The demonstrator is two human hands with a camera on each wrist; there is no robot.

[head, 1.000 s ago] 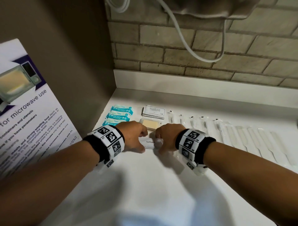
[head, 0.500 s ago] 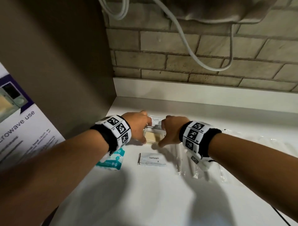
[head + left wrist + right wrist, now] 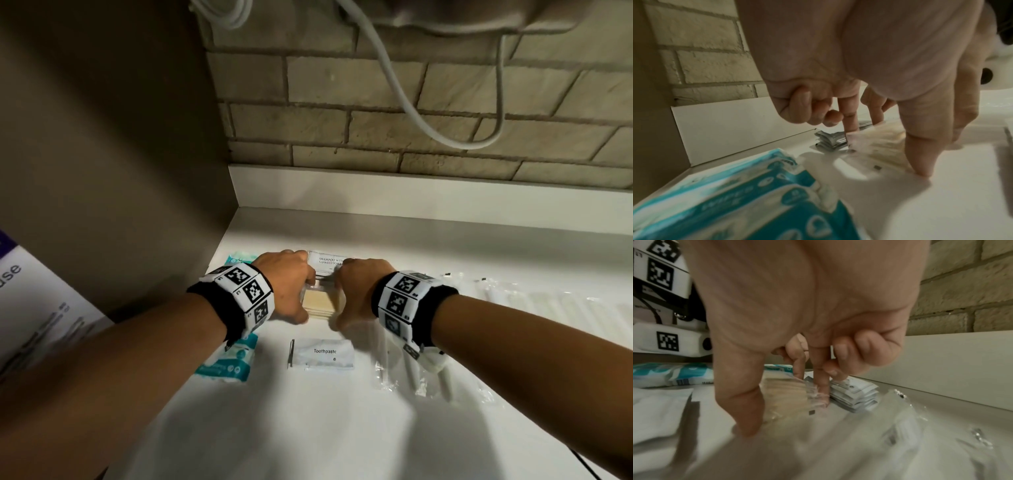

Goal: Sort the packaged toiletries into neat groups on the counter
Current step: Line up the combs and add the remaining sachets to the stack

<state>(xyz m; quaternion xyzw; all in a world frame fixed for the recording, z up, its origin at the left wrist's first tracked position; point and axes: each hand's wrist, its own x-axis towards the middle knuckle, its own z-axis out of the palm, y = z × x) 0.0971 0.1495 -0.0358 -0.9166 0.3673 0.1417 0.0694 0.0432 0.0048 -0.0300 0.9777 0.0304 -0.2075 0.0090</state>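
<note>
Both hands bracketed a stack of beige packets [image 3: 320,303] on the white surface [image 3: 308,418]: the left hand [image 3: 286,286] pinched its left side, the right hand [image 3: 356,291] its right. Shampoo sachets [image 3: 330,262] lay just beyond; a toothpaste sachet [image 3: 323,354] lay nearer, teal packs [image 3: 227,365] to its left.

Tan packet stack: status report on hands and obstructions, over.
Left hand and right hand pinch tan packet stack from both sides. Stack on counter. Shampoo sachets directly behind.
</note>
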